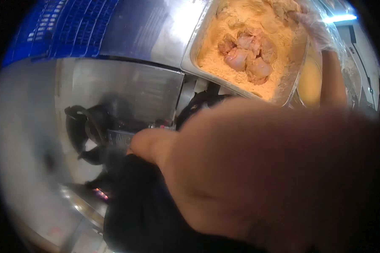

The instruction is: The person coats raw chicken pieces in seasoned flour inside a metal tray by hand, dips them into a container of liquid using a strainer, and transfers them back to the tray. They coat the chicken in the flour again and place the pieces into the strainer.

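My right hand [311, 26], in a clear plastic glove, is at the upper right rim of a metal pan [194, 59]. Its fingers reach over the orange-tinted flour [215, 27], but the glove and the frame's edge blur them. Several raw chicken pieces [250, 52] lie heaped in the middle of the flour, partly dusted. A bare arm [240, 160], apparently my left, crosses the foreground very close to the camera. The hand of that arm lies outside the picture.
Blue plastic crates [71, 29] stand at the upper left beside a steel surface [143, 33]. A bowl of yellowish liquid [310, 80] sits right of the pan. Black footwear [86, 126] shows on the left below, with dark clothing [135, 206] nearer.
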`<action>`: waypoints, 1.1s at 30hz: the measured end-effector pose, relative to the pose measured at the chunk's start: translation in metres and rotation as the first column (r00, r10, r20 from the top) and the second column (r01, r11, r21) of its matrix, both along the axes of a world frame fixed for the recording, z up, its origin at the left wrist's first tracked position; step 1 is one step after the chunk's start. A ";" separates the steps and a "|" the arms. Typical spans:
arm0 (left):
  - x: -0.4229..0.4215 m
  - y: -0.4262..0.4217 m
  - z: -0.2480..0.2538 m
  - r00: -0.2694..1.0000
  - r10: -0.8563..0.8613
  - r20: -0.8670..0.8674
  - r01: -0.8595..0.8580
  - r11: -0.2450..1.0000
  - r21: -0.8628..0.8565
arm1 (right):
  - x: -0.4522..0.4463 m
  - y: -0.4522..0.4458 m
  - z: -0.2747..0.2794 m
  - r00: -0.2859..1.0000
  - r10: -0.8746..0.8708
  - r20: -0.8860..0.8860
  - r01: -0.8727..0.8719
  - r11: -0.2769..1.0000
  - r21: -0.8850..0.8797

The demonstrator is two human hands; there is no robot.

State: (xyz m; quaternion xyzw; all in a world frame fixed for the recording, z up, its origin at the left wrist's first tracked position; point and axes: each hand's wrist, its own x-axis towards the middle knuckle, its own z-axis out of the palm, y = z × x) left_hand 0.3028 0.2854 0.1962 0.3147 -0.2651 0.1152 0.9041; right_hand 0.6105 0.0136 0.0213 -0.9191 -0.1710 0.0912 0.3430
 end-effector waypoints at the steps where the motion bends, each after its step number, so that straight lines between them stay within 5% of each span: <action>1: 0.000 -0.004 -0.001 0.999 -0.047 0.013 0.047 0.999 0.002 | -0.002 -0.011 -0.002 0.996 -0.092 -0.007 0.092 0.990 0.107; 2: 0.000 -0.008 -0.003 0.996 -0.092 0.018 0.092 0.996 0.003 | -0.007 -0.017 -0.011 0.994 -0.112 -0.014 0.112 0.988 0.103; 3: 0.001 -0.011 -0.004 0.990 -0.141 0.028 0.141 0.990 0.005 | -0.011 -0.016 -0.019 0.993 -0.014 0.118 0.056 0.930 -0.364; 4: -0.001 -0.013 -0.004 0.979 -0.199 0.044 0.198 0.980 0.023 | -0.013 -0.014 -0.024 0.975 0.129 0.180 0.053 0.651 -0.757; 6: 0.006 -0.014 -0.012 0.963 -0.264 0.057 0.263 0.964 0.032 | -0.084 0.046 0.064 0.963 -0.011 0.268 0.204 0.681 -0.704; 8: 0.011 -0.012 -0.012 0.932 -0.355 0.076 0.349 0.933 0.084 | -0.118 0.071 0.112 0.981 -0.159 0.108 0.188 0.908 -0.373; 10: 0.018 -0.007 -0.017 0.908 -0.412 0.071 0.401 0.907 0.129 | -0.091 0.057 0.067 0.959 -0.126 0.252 0.240 0.833 -0.498; 12: 0.024 0.003 -0.018 0.885 -0.462 0.058 0.442 0.873 0.207 | -0.055 0.021 0.023 0.967 0.190 0.172 0.072 0.444 -0.893; 13: 0.031 0.013 -0.019 0.885 -0.463 0.037 0.441 0.862 0.250 | -0.061 0.024 0.033 0.962 0.148 0.231 0.132 0.491 -0.861; 14: 0.037 0.024 -0.022 0.911 -0.413 -0.005 0.398 0.874 0.280 | -0.062 0.022 0.047 0.962 0.152 0.227 0.127 0.486 -0.864; 16: 0.048 0.041 -0.033 0.960 -0.235 -0.152 0.272 0.911 0.309 | -0.067 0.009 0.075 0.955 -0.061 0.291 0.216 0.816 -0.536; 18: 0.058 0.048 -0.055 0.946 0.104 -0.307 0.027 0.919 0.394 | -0.071 -0.034 0.102 0.992 -0.007 0.125 0.042 0.959 -0.280; 20: 0.074 0.065 -0.092 0.855 0.434 -0.284 -0.179 0.762 0.623 | -0.098 -0.035 0.130 0.949 -0.315 -0.030 0.304 0.934 -0.186; 21: 0.076 0.069 -0.106 0.856 0.429 -0.288 -0.175 0.765 0.620 | -0.106 -0.047 0.129 0.947 -0.319 -0.031 0.308 0.932 -0.190; 23: 0.078 0.076 -0.130 0.701 0.681 -0.211 -0.254 0.515 0.819 | -0.123 -0.085 0.110 0.937 -0.229 -0.264 0.246 0.969 0.034; 24: 0.077 0.079 -0.142 0.700 0.681 -0.216 -0.251 0.518 0.818 | -0.130 -0.093 0.090 0.936 -0.229 -0.268 0.245 0.969 0.029; 26: 0.076 0.084 -0.163 0.639 0.746 -0.188 -0.273 0.448 0.851 | -0.143 -0.100 0.048 0.811 -0.548 -0.204 0.511 0.834 -0.210; 28: 0.076 0.085 -0.179 0.617 0.773 -0.149 -0.298 0.404 0.865 | -0.144 -0.077 0.040 0.826 -0.562 0.039 0.415 0.560 -0.717; 31: 0.077 0.083 -0.191 0.584 0.811 -0.014 -0.341 0.261 0.903 | -0.139 -0.078 0.032 0.881 -0.472 -0.017 0.230 0.459 -0.858; 33: 0.076 0.080 -0.197 0.573 0.816 0.075 -0.349 0.161 0.923 | -0.123 -0.100 0.029 0.920 -0.389 0.037 0.272 0.570 -0.775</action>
